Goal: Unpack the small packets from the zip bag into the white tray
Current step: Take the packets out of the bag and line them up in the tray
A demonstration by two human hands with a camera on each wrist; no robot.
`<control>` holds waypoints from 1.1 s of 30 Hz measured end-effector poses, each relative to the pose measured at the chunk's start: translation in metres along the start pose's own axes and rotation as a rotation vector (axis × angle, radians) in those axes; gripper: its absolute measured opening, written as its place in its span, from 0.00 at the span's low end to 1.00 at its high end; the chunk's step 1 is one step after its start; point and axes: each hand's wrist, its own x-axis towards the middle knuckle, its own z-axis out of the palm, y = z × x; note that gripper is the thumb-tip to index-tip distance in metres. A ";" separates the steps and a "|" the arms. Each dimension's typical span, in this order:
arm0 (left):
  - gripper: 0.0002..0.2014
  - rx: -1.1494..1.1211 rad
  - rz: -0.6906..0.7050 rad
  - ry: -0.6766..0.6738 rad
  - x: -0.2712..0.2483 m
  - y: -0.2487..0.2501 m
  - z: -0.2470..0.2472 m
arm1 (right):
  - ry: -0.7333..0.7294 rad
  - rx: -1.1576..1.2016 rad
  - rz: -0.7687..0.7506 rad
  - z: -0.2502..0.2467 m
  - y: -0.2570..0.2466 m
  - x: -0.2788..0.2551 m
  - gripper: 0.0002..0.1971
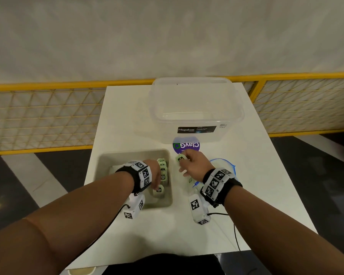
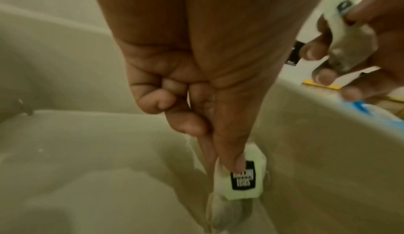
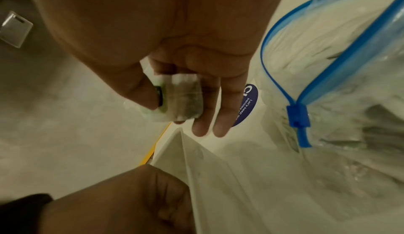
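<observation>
Left hand [image 2: 196,85] down inside the shallow white rectangular tray [image 1: 105,161], thumb and forefinger pinched on a pale green packet with a black label [image 2: 242,177] near the tray's right wall, beside a row of like green packets [image 1: 163,171] lined along that wall. Right hand [image 3: 186,75] just right of the tray, above the white table [image 1: 256,175], thumb clamped with curled fingers on another small green-and-white packet [image 3: 181,97], two fingers straight. Clear zip bag with blue slider seal [image 3: 299,115] lying under the right wrist, contents hard to tell; beyond, a clear plastic Megabox tub [image 1: 196,108] and a purple round sticker [image 1: 186,145].

industrial floor | yellow mesh guard fence [image 1: 48,116] | striped floor [image 1: 38,175]
</observation>
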 end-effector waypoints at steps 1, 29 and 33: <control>0.13 0.012 0.000 0.016 0.007 -0.002 0.003 | 0.012 -0.006 -0.011 0.000 0.003 0.000 0.03; 0.05 -0.399 0.171 0.618 -0.056 -0.002 -0.039 | -0.005 -0.162 -0.013 0.020 -0.003 0.002 0.05; 0.03 -0.372 0.102 0.653 -0.063 -0.013 -0.035 | 0.029 -0.219 -0.021 0.025 0.004 0.004 0.16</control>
